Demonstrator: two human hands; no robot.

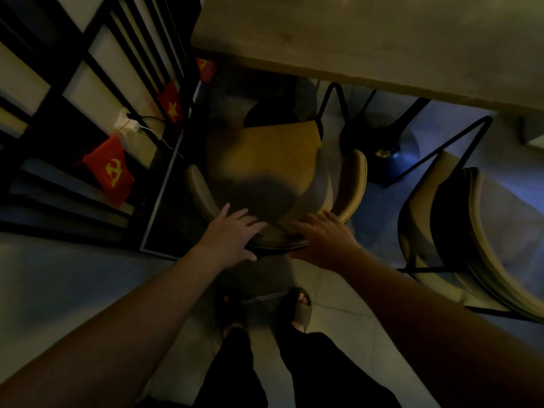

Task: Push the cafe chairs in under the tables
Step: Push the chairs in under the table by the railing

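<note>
**Both hands on the back rail of the near cafe chair**

I am looking straight down in dim light. My left hand (232, 235) lies flat with fingers spread on the curved back rail of the tan cafe chair (265, 160), thumb hooked toward the underside of the rail. My right hand (322, 235) rests on the same rail just beside it, fingers extended forward and loosely spread; it is somewhat blurred, so I cannot tell whether the thumb wraps under. Neither hand is closed into a fist.

The chair faces away from me, toward the pale worktop (368, 39) at the top of the view. The front edge of its seat lies at or just below the worktop's near edge, while the back and armrest curve stand clear of it on my side. A black hairpin leg (334, 101) of the table drops just right of the seat.

A second tan chair (459, 231) stands to the right, near the first but apart. Red flags (110, 170) hang on the dark slatted partition (59, 83) at left. My sandalled foot (301, 307) stands on the tiled floor (73, 275) below the chair.
</note>
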